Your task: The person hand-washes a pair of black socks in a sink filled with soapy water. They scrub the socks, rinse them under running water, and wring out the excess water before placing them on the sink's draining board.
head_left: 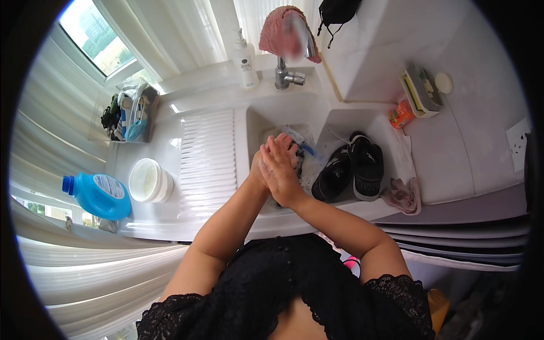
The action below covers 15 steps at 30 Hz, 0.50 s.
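My right hand (pixel 277 169) lies over my left hand (pixel 258 169) above the sink basin (pixel 266 116), and soapy film shows on the skin. The right fingers are stretched out across the left hand, with nothing seen in them. Most of the left hand is covered; its fingertips show spread at the far side. Below and beside the hands is a dark wet item (pixel 298 161), partly hidden, whose kind I cannot make out. A blue and white brush (pixel 306 148) rests among suds next to it.
Black sneakers (pixel 367 164) stand in the right compartment beside a crumpled pink cloth (pixel 402 195). A ribbed washboard (pixel 208 161), white tub (pixel 150 180) and blue detergent bottle (pixel 102 195) are left. Behind are a pump bottle (pixel 245 68) and a faucet (pixel 281 76) draped with a pink towel (pixel 277 31).
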Motion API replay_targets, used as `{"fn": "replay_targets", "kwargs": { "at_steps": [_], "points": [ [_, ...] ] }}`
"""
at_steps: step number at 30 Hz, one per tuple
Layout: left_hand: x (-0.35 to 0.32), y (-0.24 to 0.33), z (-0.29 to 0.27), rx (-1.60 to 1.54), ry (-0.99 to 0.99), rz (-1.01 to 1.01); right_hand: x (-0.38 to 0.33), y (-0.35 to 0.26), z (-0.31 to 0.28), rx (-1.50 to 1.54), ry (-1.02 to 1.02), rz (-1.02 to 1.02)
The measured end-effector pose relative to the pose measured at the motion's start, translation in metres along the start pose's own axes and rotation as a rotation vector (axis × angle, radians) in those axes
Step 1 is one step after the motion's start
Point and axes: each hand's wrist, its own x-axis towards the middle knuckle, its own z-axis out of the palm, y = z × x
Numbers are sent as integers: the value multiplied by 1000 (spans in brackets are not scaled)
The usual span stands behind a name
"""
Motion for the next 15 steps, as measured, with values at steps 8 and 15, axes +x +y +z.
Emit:
{"fn": "replay_targets", "kwargs": {
  "at_steps": [8,15],
  "points": [
    [-13,11,17,-254,-257,-175,32,30,-15,-77,68,59],
    [-9,-3,5,-353,-230,-242,47,20,-15,-174,-34,138]
  ]
}}
